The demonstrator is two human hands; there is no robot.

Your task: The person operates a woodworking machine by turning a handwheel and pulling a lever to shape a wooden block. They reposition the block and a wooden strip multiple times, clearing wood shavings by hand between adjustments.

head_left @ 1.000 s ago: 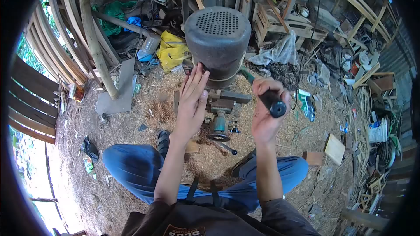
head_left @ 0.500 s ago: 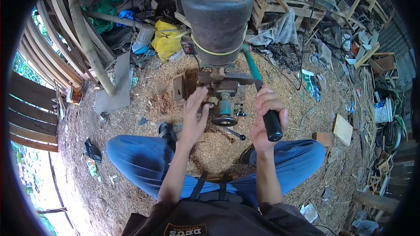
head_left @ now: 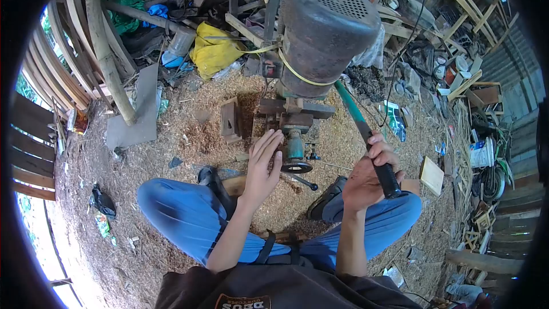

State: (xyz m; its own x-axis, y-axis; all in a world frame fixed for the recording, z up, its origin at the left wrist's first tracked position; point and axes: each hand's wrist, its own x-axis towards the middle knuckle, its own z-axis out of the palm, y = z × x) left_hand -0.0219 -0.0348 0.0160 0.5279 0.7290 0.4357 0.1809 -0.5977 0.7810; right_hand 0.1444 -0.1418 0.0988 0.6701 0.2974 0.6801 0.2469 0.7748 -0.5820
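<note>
My right hand (head_left: pixel 372 174) is wrapped around the black-gripped end of a green lever handle (head_left: pixel 357 115) on a standing machine. At the machine's top is a large dark motor housing (head_left: pixel 326 37) with a perforated cap and a yellow band around it. My left hand (head_left: pixel 263 166) is held flat, fingers stretched forward and thumb slightly apart, with its fingertips at the left side of the machine's vise (head_left: pixel 295 119). Just right of that hand are a green screw housing (head_left: pixel 295 147) and a dark handwheel (head_left: pixel 297 167). A wooden block with a slot (head_left: pixel 231 120) stands left of the vise.
Wood shavings (head_left: pixel 286 206) cover the ground between my legs. A yellow sack (head_left: pixel 214 51) lies behind to the left, near a leaning pole (head_left: pixel 108 51). Planks and clutter line the right side, with a pale board (head_left: pixel 431 175) on the ground. A cord (head_left: pixel 407 34) hangs at the back right.
The motor housing now appears farther right and tilted in view. The lever's end and my right hand have shifted right and downward. My left hand is slightly right and lower, still flat.
</note>
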